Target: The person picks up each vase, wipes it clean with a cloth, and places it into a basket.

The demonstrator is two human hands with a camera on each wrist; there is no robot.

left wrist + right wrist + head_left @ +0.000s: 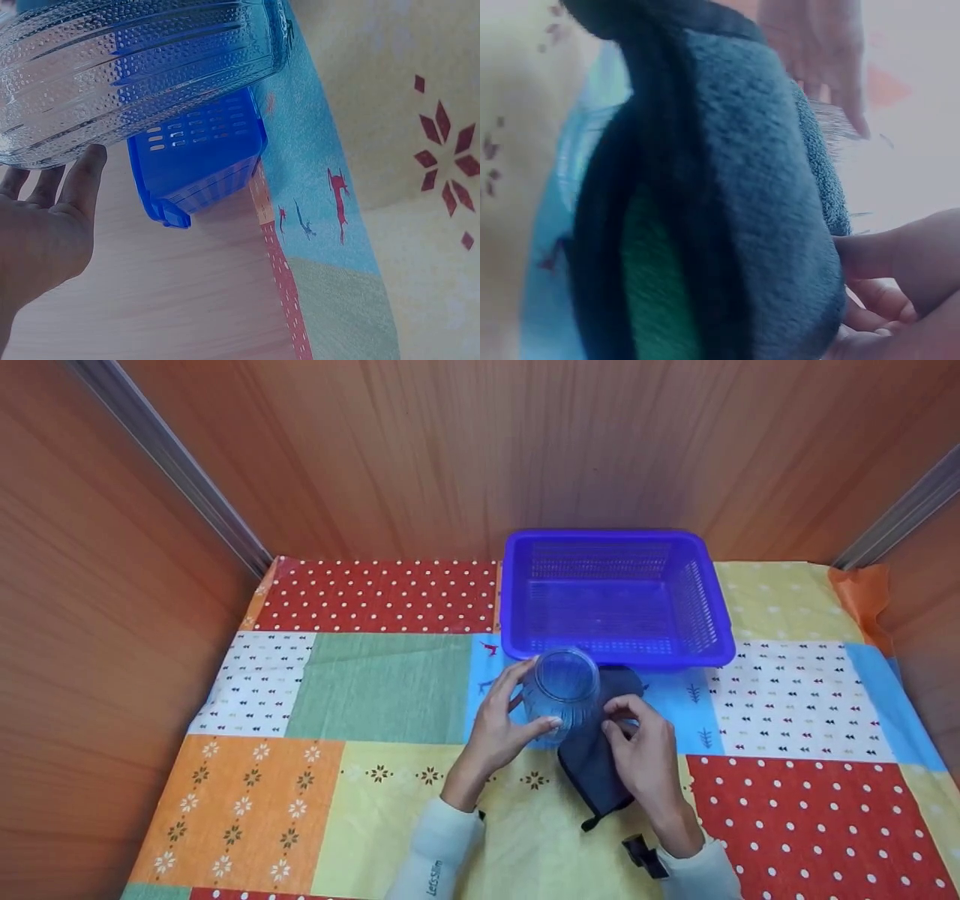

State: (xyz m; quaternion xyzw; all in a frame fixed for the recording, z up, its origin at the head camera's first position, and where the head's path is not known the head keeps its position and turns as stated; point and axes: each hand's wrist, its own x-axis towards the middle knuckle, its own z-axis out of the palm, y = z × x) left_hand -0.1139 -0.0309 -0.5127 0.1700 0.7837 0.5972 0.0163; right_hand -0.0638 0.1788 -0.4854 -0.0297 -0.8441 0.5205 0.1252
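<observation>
A clear glass jar point(568, 681) with a round, wide rim is held by my left hand point(501, 727), thumb at the near side and fingers at the far left side. Ribs and small bumps cover its wall, seen close up in the left wrist view on the jar point(142, 82). My right hand point(643, 746) pinches a dark grey cloth point(594, 769) that hangs to the right of the jar. In the right wrist view the cloth point(761, 180) looks fluffy, with a black border and a green patch; it hides part of the jar.
A blue-purple plastic basket point(600, 615) with slotted walls stands just behind the jar, against a wooden panel point(420, 457). Wooden walls also rise at left and right. A patchwork tablecloth point(390, 682) covers the table.
</observation>
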